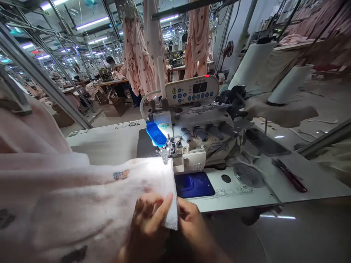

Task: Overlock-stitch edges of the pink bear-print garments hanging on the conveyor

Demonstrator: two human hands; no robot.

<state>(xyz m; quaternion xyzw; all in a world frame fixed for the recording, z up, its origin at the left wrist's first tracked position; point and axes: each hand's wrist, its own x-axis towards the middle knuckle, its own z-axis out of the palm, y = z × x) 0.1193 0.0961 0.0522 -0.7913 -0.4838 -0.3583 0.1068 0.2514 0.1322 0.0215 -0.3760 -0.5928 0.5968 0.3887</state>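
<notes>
Both hands at lower centre of the frame, left hand (149,219) and right hand (192,223) pinching the near edge of pale pink fleece fabric (90,197), fabric spread over the white bench (315,182), far corner beneath the overlock sewing machine (189,135), dark scissors (289,175) at right

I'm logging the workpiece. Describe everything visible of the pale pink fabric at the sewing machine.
The pale pink fabric looks soft and fleecy, with small printed cartoon motifs. It lies draped from the left over the white table, its straight right edge running from the presser foot back to the near corner, which the left hand pinches; the right hand touches that edge.
</notes>
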